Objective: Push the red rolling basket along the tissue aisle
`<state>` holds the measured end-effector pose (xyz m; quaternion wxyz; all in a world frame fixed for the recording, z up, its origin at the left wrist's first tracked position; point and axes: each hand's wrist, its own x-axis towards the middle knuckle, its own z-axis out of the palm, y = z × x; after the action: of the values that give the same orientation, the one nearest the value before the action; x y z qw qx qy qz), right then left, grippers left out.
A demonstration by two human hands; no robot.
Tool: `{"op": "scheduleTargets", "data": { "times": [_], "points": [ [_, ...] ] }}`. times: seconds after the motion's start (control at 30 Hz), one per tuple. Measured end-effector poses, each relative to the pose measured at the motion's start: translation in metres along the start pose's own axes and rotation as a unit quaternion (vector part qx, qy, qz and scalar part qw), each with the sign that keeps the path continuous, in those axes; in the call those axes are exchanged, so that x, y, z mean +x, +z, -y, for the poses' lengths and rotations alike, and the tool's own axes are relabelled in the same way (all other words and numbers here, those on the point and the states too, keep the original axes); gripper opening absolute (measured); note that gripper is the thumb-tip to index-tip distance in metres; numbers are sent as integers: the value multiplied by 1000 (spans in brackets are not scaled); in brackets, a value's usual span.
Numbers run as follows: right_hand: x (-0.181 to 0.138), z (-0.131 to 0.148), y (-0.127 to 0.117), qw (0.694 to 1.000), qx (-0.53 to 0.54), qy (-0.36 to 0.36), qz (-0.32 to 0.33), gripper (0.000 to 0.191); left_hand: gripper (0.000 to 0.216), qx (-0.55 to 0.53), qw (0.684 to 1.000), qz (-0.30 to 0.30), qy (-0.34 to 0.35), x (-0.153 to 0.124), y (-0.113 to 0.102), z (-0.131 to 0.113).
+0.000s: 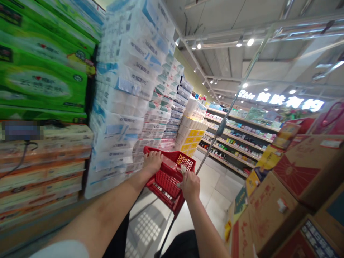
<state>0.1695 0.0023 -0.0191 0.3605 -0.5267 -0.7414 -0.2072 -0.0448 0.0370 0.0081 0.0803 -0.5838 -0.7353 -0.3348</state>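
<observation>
A red plastic shopping cart [164, 182] with a perforated basket stands right in front of me. My left hand [153, 161] is closed over the left end of its handle [170, 164]. At the handle's right end, my right hand [191, 184] is wrapped round the bar. A crumpled whitish thing [183, 168] shows beside the right hand's fingers; I cannot tell what it is or whether the hand grips it too. Only part of the basket's inside shows, and no goods can be made out there.
Tall stacks of white paper packs [122, 118] and green tissue packs [45, 75] line the left. Cardboard cartons [279, 211] are piled on the right. A slanting metal pole [220, 129] rises right of the cart. Stocked shelves [236, 139] stand beyond the tiled floor [215, 186].
</observation>
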Motion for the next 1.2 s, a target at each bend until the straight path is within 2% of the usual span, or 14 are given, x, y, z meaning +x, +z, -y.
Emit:
{"op": "scheduleTargets", "data": {
  "times": [0.1, 0.2, 0.27, 0.37, 0.47, 0.57, 0.67, 0.77, 0.83, 0.87, 0.93, 1.07, 1.13, 1.2],
  "points": [
    [2, 12, 7, 1000, 14, -14, -1, 28, 57, -34, 999, 2, -35, -9, 8, -23],
    [7, 16, 4, 997, 46, -59, 33, 26, 72, -69, 997, 27, 15, -21, 15, -41],
    [15, 13, 0, 992, 59, -62, 95, 33, 62, -73, 995, 47, 56, -26, 17, -43],
    [34, 5, -4, 969, 21, -89, 230, 42, 38, -66, 987, 78, 122, -28, 14, -37],
    [51, -2, -2, 945, -28, -150, 288, 28, 37, -66, 980, 96, 159, -28, 8, -30],
    [51, 0, -1, 943, -40, -166, 286, 22, 40, -76, 978, 99, 169, -27, 6, -27],
    [33, 9, -2, 952, -40, -160, 257, 22, 45, -104, 978, 99, 152, -23, 10, -24],
    [9, 21, -1, 987, 14, -105, 124, 29, 47, -118, 979, 90, 139, -16, 13, -17],
    [-2, 27, 1, 994, 57, -86, 41, 32, 45, -111, 978, 88, 152, -12, 14, -12],
    [-4, 30, 1, 994, 69, -86, 27, 32, 45, -107, 978, 87, 158, -11, 14, -10],
    [0, 35, 1, 993, 77, -75, 45, 33, 44, -102, 977, 89, 168, -8, 14, -5],
    [24, 44, -4, 982, 47, -42, 180, 43, 41, -89, 974, 83, 193, -7, 12, 3],
    [33, 48, -7, 971, 19, -64, 230, 43, 40, -86, 972, 78, 204, -8, 10, 6],
    [33, 52, -8, 965, 0, -108, 238, 36, 41, -86, 970, 82, 214, -8, 8, 9]
  ]
}}
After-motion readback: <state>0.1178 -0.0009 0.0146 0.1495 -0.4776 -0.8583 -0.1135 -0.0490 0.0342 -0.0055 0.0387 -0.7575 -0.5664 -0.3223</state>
